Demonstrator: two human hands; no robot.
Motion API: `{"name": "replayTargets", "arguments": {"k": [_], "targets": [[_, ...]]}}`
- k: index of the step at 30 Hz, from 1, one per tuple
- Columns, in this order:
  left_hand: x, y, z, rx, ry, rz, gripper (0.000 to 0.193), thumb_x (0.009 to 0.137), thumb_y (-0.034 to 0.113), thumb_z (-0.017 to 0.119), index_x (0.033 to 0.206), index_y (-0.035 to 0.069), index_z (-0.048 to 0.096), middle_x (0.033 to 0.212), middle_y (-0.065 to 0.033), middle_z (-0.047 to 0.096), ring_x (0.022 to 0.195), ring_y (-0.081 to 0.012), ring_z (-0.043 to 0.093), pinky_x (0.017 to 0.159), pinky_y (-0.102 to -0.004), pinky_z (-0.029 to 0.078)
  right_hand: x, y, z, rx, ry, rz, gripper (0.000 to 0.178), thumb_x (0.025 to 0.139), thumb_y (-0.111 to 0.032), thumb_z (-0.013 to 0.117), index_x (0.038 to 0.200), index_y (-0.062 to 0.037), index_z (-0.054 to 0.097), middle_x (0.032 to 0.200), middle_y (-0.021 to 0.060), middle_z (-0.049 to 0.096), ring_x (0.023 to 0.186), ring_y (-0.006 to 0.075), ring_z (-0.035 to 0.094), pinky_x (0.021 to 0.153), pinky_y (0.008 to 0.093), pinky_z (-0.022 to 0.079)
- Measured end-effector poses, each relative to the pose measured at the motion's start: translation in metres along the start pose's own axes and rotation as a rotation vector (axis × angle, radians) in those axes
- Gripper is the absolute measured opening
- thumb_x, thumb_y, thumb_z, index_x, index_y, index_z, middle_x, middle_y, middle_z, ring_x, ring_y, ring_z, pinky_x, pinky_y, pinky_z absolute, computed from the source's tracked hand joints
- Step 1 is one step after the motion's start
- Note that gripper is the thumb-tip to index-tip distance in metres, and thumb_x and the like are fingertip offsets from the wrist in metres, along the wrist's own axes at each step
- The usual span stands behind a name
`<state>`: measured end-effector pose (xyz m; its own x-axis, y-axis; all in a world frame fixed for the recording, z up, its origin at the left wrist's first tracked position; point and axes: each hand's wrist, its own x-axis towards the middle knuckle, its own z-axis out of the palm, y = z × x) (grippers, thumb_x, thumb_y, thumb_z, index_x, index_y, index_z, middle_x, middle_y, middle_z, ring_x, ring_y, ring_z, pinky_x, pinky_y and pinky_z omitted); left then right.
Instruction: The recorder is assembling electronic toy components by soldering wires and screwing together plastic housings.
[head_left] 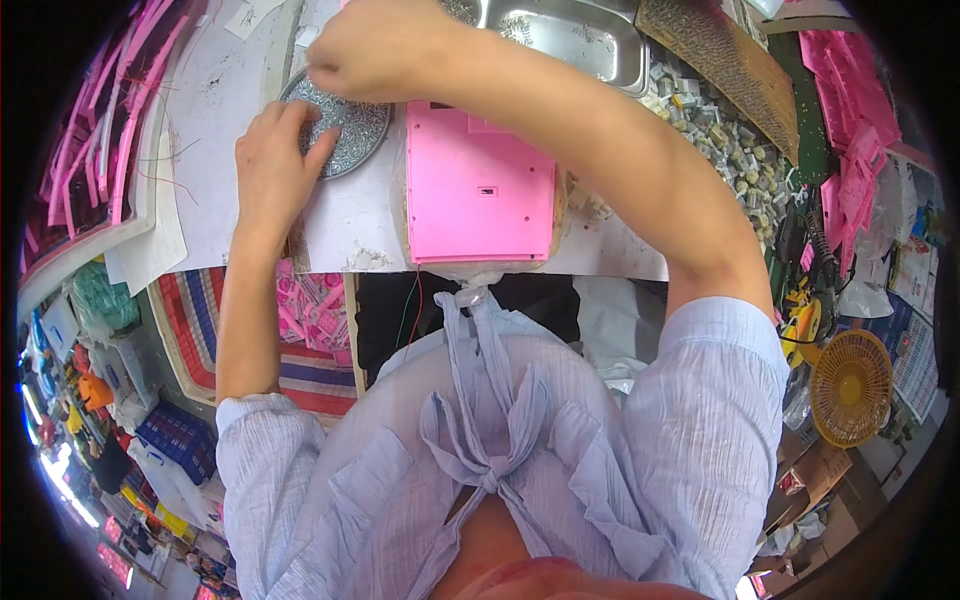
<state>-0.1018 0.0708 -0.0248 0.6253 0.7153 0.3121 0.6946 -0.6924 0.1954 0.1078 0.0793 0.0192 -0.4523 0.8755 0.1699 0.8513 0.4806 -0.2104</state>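
A round dish (383,137) of small silvery screws (350,125) sits on the worktable at the upper left. At its left edge is my left hand (272,160), thumb and fingers apart and tips over the screws, with nothing visible held. My right arm crosses the table, and my right hand (375,50) is curled closed above the dish's far side. Its fingertips are hidden, so I cannot see what they hold. A flat pink plastic casing (480,190) lies in front of me, with a small slot and several screw holes. Neither hand touches it.
Metal trays (625,65) with small parts stand at the back. Many small white-grey components (725,150) are heaped at right, beside a brown board (725,60). Pink parts (110,110) fill a container at far left. Red and green wires (418,295) hang off the table's front edge.
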Motion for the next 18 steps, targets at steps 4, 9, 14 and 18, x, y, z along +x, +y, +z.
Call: {"name": "replayTargets", "arguments": {"k": [4, 9, 14, 18], "targets": [[-0.004, -0.011, -0.007, -0.116, -0.123, -0.06, 0.015, 0.089, 0.014, 0.074, 0.09, 0.0, 0.069, 0.086, -0.0129, 0.068, 0.08, -0.0287, 0.066, 0.074, -0.0375, 0.051, -0.08, 0.015, -0.036, 0.272, 0.153, 0.053, 0.021, 0.093, -0.016, 0.06, 0.081, -0.001, 0.066, 0.078, 0.0127, 0.066, 0.084, 0.034, 0.064, 0.073, 0.0447, 0.048], [-0.004, -0.011, 0.002, -0.225, -0.097, -0.205, 0.018, 0.092, 0.021, 0.07, 0.089, 0.003, 0.069, 0.083, -0.0124, 0.067, 0.084, -0.0331, 0.065, 0.076, -0.0445, 0.049, -0.18, 0.009, -0.03, 0.312, 0.234, 0.216, 0.022, 0.092, -0.018, 0.066, 0.076, -0.0052, 0.06, 0.074, 0.0113, 0.061, 0.073, 0.0343, 0.059, 0.071, 0.0468, 0.046], [-0.003, -0.02, 0.019, -0.095, 0.01, -0.039, 0.022, 0.095, 0.023, 0.067, 0.086, 0.003, 0.066, 0.083, -0.0135, 0.066, 0.082, -0.0351, 0.063, 0.076, -0.0458, 0.047, -0.202, -0.008, -0.007, 0.117, 0.206, 0.205, 0.021, 0.089, -0.022, 0.071, 0.078, -0.0079, 0.061, 0.074, 0.0065, 0.058, 0.076, 0.0285, 0.056, 0.075, 0.0423, 0.043], [-0.003, -0.02, 0.015, -0.039, -0.069, -0.028, 0.023, 0.095, 0.025, 0.068, 0.086, 0.004, 0.065, 0.081, -0.0129, 0.064, 0.08, -0.0347, 0.062, 0.076, -0.0458, 0.045, -0.196, -0.014, -0.002, 0.037, 0.245, 0.174, 0.016, 0.085, -0.021, 0.073, 0.083, -0.0105, 0.061, 0.08, 0.0046, 0.058, 0.082, 0.0274, 0.056, 0.077, 0.0425, 0.043]]}}
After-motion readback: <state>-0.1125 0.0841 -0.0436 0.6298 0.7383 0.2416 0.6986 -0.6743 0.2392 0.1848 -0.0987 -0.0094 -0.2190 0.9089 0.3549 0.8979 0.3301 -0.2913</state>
